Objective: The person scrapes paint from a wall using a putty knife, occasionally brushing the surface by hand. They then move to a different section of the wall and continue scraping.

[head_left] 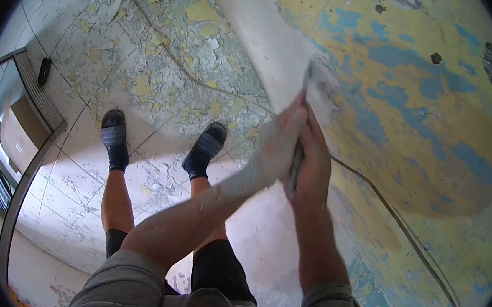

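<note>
Underfoot, paint flakes across tiled floor, beside peeling wall.

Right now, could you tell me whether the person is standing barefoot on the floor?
No, both feet wear dark sandals on the flake-strewn floor.

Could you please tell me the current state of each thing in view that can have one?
Scraper: gripped in both hands, blade against the wall.
Left hand: closed around the scraper handle.
Right hand: closed around the handle.
Wall: paint patchy and partly stripped.
Floor: littered with paint flakes.
Sandals: worn on both feet.
</note>
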A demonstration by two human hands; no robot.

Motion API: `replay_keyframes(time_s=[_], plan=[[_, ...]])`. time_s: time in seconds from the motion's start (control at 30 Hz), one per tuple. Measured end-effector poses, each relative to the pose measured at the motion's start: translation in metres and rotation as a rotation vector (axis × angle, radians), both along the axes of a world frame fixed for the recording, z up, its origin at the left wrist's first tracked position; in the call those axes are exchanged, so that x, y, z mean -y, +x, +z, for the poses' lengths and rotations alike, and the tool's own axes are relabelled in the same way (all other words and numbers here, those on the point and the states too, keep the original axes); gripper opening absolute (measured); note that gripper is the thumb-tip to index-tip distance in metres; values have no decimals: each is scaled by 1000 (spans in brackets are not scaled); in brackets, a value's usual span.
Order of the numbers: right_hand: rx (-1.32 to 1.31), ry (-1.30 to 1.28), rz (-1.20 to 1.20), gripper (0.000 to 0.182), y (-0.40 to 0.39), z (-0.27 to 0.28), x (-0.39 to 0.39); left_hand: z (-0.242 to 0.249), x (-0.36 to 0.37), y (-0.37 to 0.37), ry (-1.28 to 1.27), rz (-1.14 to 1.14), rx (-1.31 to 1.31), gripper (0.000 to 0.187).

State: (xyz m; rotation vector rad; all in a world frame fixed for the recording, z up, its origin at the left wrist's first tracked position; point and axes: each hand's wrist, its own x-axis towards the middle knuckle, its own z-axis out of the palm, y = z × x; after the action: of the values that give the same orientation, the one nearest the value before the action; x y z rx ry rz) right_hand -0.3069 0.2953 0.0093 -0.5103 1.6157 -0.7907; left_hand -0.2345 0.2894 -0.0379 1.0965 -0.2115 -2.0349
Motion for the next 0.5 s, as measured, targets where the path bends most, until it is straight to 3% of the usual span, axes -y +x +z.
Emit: replay_keyframes(time_s=[0.03, 0.07, 0.1, 0.17, 0.2, 0.27, 0.37, 0.43, 0.5], plan=[[-5, 16, -4, 49, 8, 19, -17, 5, -24, -3, -255, 20, 155, 60], [-21, -53, -70, 49, 15, 39, -31, -1, -49, -15, -475, -114, 345, 59], [-34, -128, -133, 49, 18, 47, -36, 28, -47, -10, -232, -119, 168, 58], [-26, -144, -213, 49, 3, 43, -27, 24, -20, -21, -257, -52, 138, 58], [32, -49, -161, 49, -8, 35, -14, 20, -14, -20, -243, -54, 128, 58], [87, 64, -34, 49, -17, 10, 11, 9, 9, -14, 73, 68, -108, 51], [-12, -104, 32, 48, 4, 29, -10, 21, -11, -1, -119, -30, 81, 53], [116, -43, -66, 52, 2, 43, -14, 21, -22, -15, -167, -120, 192, 56], [81, -99, -73, 52, -5, 33, -9, 13, -4, -26, -413, 99, 409, 55]])
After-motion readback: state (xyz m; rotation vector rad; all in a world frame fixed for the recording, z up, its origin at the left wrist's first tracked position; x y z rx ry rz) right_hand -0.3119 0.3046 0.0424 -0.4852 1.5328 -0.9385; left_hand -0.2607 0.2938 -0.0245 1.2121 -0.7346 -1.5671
